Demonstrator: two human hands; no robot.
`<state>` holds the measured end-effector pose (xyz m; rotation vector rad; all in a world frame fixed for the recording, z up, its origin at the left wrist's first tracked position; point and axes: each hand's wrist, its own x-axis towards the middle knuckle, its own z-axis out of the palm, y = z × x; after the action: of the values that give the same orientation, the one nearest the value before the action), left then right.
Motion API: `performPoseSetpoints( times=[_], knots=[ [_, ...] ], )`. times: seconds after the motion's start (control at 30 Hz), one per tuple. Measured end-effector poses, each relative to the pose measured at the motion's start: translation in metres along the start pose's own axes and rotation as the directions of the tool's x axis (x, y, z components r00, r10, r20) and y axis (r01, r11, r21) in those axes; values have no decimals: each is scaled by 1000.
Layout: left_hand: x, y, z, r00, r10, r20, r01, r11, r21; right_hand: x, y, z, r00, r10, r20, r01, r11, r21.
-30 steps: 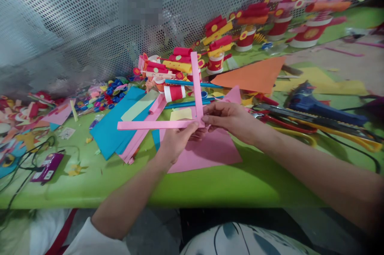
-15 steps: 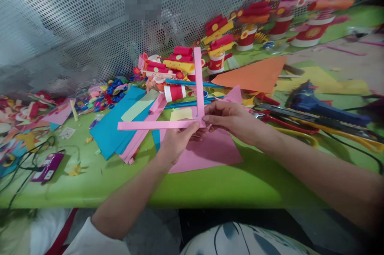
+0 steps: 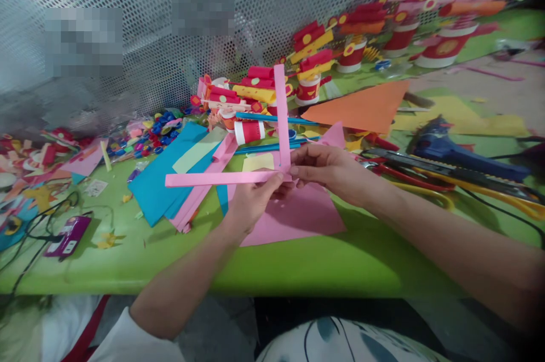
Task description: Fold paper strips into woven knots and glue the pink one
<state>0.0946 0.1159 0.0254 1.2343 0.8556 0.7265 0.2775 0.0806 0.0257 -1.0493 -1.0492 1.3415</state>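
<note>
1. A grey perforated screen [image 3: 272, 4] stands behind a green table [image 3: 340, 268] strewn with craft pieces. Clock directions here are read in the view, outward from the corner where two pink arms of strip meet.
2. That corner lies between the hands, above a pink sheet [image 3: 306, 220] at 6 o'clock. The upright strip [image 3: 282, 115] points to 12, the level strip [image 3: 204, 179] to 9. I cannot tell whether they are glued there.
3. The left hand [image 3: 249, 206], at 7 o'clock, has its thumb pressed over the level strip near the corner, fingers curled beneath.
4. The right hand [image 3: 326, 172], at 3 o'clock, has thumb and fingers drawn narrow, pinching the foot of the upright strip.
5. The step in hand looks like lining up the strip ends square. The next move, I judge, calls for a firm pinch at the overlap, so neither arm swings out of line.
6. Around them: a paper cup [image 3: 250, 132] on its side at 11, blue sheets [image 3: 147, 194] towards 9, an orange sheet [image 3: 361, 108] between 1 and 2, and a blue glue gun [image 3: 460, 149] near 3.
</note>
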Motion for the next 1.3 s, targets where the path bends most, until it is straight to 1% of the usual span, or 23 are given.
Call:
performPoseSetpoints(
  times=[0.2, 0.33, 0.47, 0.57, 0.73, 0.83, 1.0, 1.13, 1.3],
  knots=[
    [0, 0, 0, 1000, -1, -1, 1, 1000, -19, 0, -2, 3, 1000, -28, 1, 28, 996, -79],
    [1, -1, 1, 998, -68, -16, 66, 995, -81, -1, -2, 2, 1000, -24, -7, 23, 994, -103],
    [2, -2, 0, 993, -114, 17, 116, 979, -166, 0, 0, 1, 1000, -4, -16, 2, 994, -106],
    [3, -2, 0, 987, -157, 14, 157, 969, -193, 0, 0, 1, 1000, 12, -20, -15, 991, -132],
    [5, -3, 0, 986, -168, -1, 165, 967, -196, 1, -1, 2, 999, 45, -27, -50, 979, -195],
    [5, -4, 1, 981, -191, -10, 185, 960, -210, 0, -1, 1, 999, 28, -23, -32, 978, -204],
    [6, -5, 1, 980, -196, -13, 190, 960, -206, -1, 2, 2, 998, 52, -19, -54, 978, -200],
    [5, -5, 1, 984, -177, -34, 169, 970, -174, 2, 7, 1, 999, 30, -43, -38, 979, -200],
    [4, -2, 3, 976, -210, -56, 198, 966, -165, 3, 12, -4, 1000, 9, -15, -12, 977, -212]
  ],
)
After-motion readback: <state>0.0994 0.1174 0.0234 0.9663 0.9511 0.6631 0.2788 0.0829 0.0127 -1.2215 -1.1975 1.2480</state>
